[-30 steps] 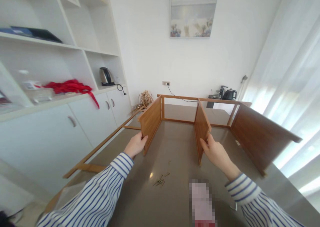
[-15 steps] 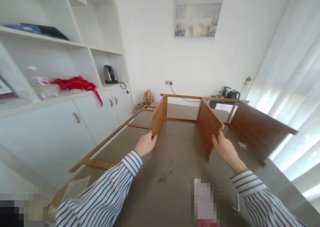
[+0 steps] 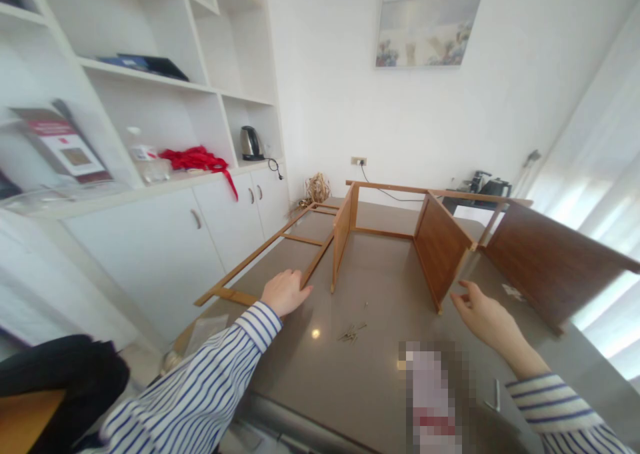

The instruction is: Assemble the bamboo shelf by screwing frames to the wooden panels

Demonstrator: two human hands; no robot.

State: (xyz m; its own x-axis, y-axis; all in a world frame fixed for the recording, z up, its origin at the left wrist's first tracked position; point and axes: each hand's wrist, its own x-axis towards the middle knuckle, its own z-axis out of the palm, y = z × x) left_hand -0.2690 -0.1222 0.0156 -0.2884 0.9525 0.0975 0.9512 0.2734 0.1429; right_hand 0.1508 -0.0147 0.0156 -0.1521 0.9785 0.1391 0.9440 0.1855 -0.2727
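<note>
A wooden shelf frame stands on the brown table [image 3: 340, 381]. Its left panel [image 3: 343, 231] and middle panel [image 3: 443, 244] stand upright, joined by a back rail [image 3: 395, 190]. A darker panel [image 3: 550, 267] leans at the right. My left hand [image 3: 286, 292] rests on the table with its fingertips against the near end of a thin slanted rail [image 3: 316, 262]. My right hand [image 3: 481, 311] hovers open, fingers apart, just in front of the middle panel and not touching it. Several small screws [image 3: 353, 334] lie between my hands.
A ladder-like wooden side frame [image 3: 260, 255] hangs over the table's left edge. White cabinets and shelves at the left hold a kettle [image 3: 249, 143] and red cloth [image 3: 197, 159]. A blurred-out object [image 3: 430, 394] and a small metal tool [image 3: 497, 394] lie near me. A black chair [image 3: 60, 374] stands at the lower left.
Both hands have let go of the upright panels. My left hand dropped to the table by the slanted rail, my right hand drew back and opened. My view swung left.
</note>
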